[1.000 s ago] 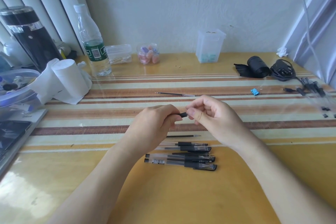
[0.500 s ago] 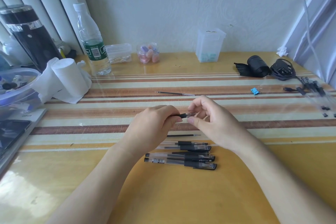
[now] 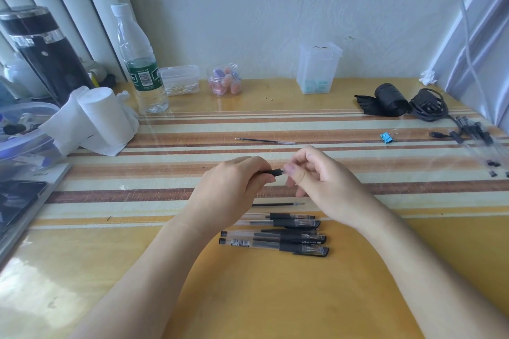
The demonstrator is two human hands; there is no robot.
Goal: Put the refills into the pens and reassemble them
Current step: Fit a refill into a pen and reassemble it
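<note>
Left hand [image 3: 232, 187] grips a black-gripped clear plastic pen [image 3: 273, 172] above the striped table [image 3: 165, 129]; right hand [image 3: 316, 176] pinches its tip end. Four assembled black gel pens [image 3: 278, 234] lie below, two loose black refills [image 3: 265, 141] nearby

table [image 3: 275, 297]: yellow wood-look top, smooth and glossy, with glare at lower left.
striped mat [image 3: 192, 129]: coarse, woven-looking cloth across mid frame, under a clear shiny sheet.
lying pens [image 3: 275, 241]: clear glossy plastic barrels, matt black grips.
raised pen [image 3: 272, 172]: matt black grip, centre frame.
bottle [image 3: 140, 63]: thin clear plastic, upper left, with a glossy label.
flask [image 3: 46, 49]: glossy black body, bright metal band, far left.
tissue roll [image 3: 107, 118]: soft matt white paper.
tall box [image 3: 316, 69]: frosted translucent plastic.
wall [image 3: 275, 8]: matt, faintly embossed.
</note>
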